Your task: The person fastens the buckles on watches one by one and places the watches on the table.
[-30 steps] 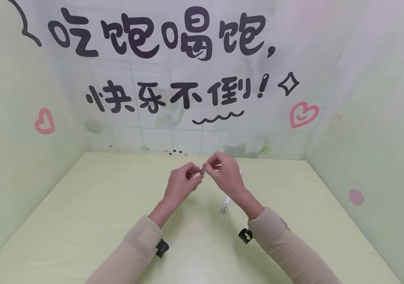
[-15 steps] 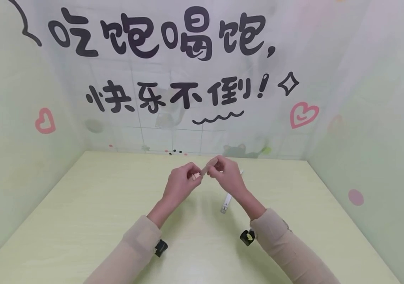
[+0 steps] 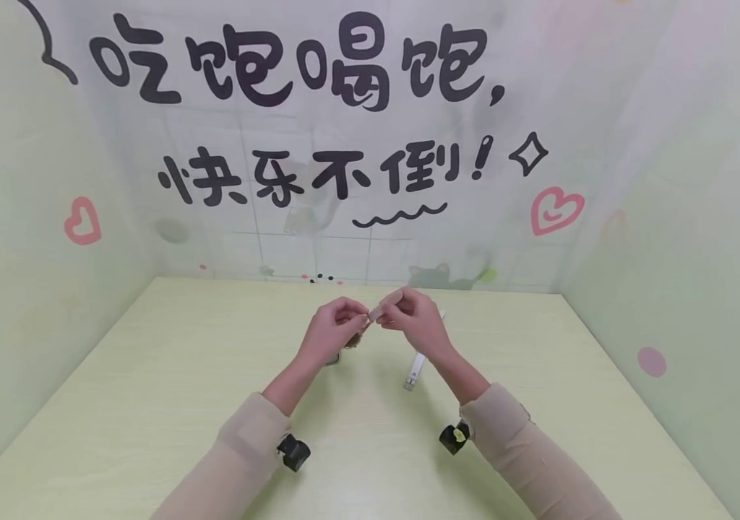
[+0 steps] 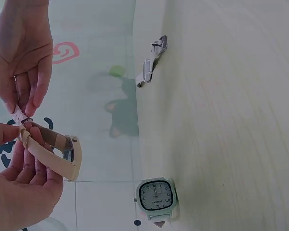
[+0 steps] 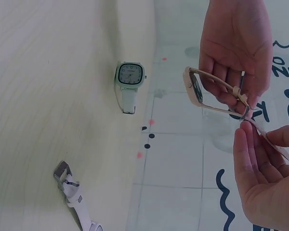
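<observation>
Between my hands, above the table, hangs a wristwatch [image 4: 50, 162] with a beige strap bent into a loop. My left hand [image 3: 326, 336] pinches it near the buckle, where the strap passes through a keeper. Facing it, my right hand [image 3: 418, 323] pinches the strap's tail between thumb and fingers. The right wrist view shows the tail [image 5: 269, 139] running out from the metal buckle [image 5: 245, 113]. The watch case [image 5: 193, 87] hangs sideways from the loop, away from the fingertips. Whether the buckle's pin sits in a hole cannot be made out.
A pale green square watch [image 5: 130, 74] lies on the table [image 3: 149, 404] beneath my left hand. Another watch with a white strap [image 3: 415, 372] lies under my right wrist. Printed walls [image 3: 370, 249] stand behind the table and at both sides.
My right hand has drawn slightly right and down while holding the strap's tail. My left hand has turned a little, and an edge of the green watch now shows beneath it.
</observation>
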Demonstrator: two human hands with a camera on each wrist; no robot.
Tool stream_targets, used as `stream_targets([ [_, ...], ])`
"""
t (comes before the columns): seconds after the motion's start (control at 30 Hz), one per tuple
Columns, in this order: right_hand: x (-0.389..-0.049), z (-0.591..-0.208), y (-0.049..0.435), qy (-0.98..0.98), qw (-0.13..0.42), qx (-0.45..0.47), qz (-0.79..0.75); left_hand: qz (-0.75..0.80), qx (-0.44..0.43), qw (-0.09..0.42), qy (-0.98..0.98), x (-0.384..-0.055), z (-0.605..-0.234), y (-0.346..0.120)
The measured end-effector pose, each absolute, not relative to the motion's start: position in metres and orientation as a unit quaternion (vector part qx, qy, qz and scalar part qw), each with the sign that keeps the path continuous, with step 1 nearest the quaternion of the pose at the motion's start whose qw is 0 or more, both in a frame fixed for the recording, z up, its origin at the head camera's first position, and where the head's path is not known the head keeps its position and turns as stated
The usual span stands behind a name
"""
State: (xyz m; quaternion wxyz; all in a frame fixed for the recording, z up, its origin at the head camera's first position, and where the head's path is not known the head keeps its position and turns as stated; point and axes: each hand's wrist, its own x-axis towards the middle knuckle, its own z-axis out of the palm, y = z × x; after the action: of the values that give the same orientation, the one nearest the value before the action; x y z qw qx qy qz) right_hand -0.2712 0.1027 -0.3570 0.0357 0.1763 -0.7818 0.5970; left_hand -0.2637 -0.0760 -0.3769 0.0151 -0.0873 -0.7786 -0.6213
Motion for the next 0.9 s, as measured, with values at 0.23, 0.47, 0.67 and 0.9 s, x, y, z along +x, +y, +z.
stream_targets([
  [0.23,-0.27,-0.354,0.101,-0.774,0.041,0.188,0.604,-0.628,-0.075,0.032,-0.774,-0.266,-0.373,-0.073],
  [0.47,-0.27,-0.354,0.099,-0.786,0.058,0.198,0.583,-0.617,-0.072,0.042,-0.783,-0.268,-0.37,-0.072],
  [0.67,-0.265,-0.357,0.096,-0.814,0.077,0.196,0.542,-0.593,-0.068,0.055,-0.801,-0.263,-0.372,-0.072],
  [0.9,-0.256,-0.359,0.093,-0.841,0.111,0.187,0.495,-0.578,-0.071,0.068,-0.81,-0.258,-0.375,-0.071],
])
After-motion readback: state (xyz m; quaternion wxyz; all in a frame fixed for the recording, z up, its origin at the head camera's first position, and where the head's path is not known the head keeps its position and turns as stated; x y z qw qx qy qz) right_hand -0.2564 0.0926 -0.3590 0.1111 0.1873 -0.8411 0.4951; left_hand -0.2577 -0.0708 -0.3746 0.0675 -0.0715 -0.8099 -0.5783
